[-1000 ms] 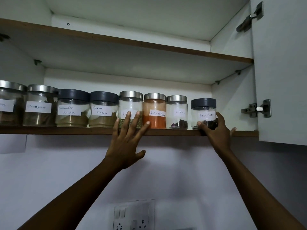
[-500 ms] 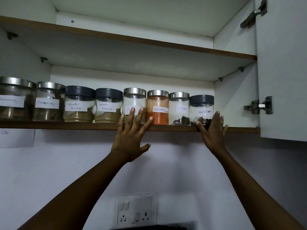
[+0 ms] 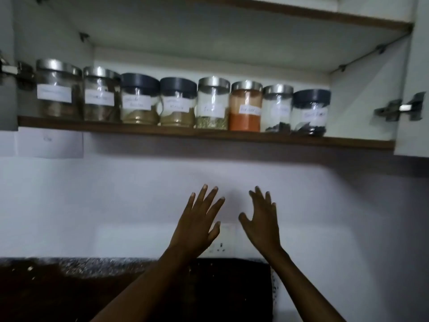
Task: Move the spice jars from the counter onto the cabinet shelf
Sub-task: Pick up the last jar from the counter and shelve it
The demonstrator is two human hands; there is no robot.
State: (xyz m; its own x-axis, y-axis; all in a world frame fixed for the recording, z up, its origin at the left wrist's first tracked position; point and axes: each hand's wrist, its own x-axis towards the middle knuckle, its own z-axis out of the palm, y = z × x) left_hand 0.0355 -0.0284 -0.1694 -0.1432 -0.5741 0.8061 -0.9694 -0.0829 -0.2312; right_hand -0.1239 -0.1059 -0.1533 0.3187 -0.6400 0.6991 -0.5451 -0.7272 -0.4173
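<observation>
Several labelled glass spice jars stand side by side on the cabinet shelf (image 3: 209, 134), some with steel lids and some with dark lids. The red chilli jar (image 3: 245, 107) and the black pepper jar (image 3: 311, 112) are toward the right end. Well below the shelf and in front of the white wall, my left hand (image 3: 197, 221) is raised with its fingers spread and holds nothing. Close beside it my right hand (image 3: 261, 219) is also open and empty. Neither hand touches a jar.
The open cabinet door (image 3: 415, 89) with a metal hinge (image 3: 399, 109) stands at the right. A wall socket (image 3: 220, 240) sits behind my hands, above the dark speckled counter (image 3: 81, 268). A paper note (image 3: 50, 142) hangs on the wall below the shelf's left end.
Both hands have let go of the jars and dropped away from the shelf, moving closer together. The view has tilted down, so the counter now shows.
</observation>
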